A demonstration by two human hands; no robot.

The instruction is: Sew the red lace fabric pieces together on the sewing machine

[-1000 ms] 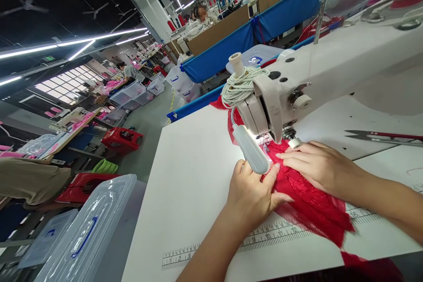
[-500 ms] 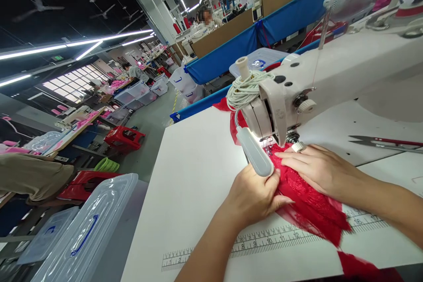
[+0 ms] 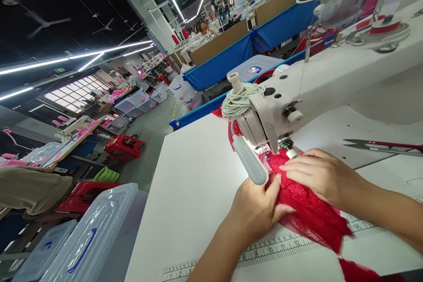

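Observation:
A piece of red lace fabric lies on the white sewing table, its far end under the head of a white sewing machine. My left hand presses flat on the fabric's left edge, fingers stretched out, just below the machine's small lamp. My right hand lies flat on the fabric to the right of the needle area, fingers extended toward the presser foot. The needle itself is hidden by the lamp and machine head.
Thread snips lie on the table at the right. A printed ruler runs along the table's front edge. Clear plastic bins stand at the lower left. A coiled white cord sits on the machine head. Other workers sit at distant stations.
Both hands stay flat on the red fabric in nearly the same places; the view has shifted slightly, and the fabric has moved little if at all.

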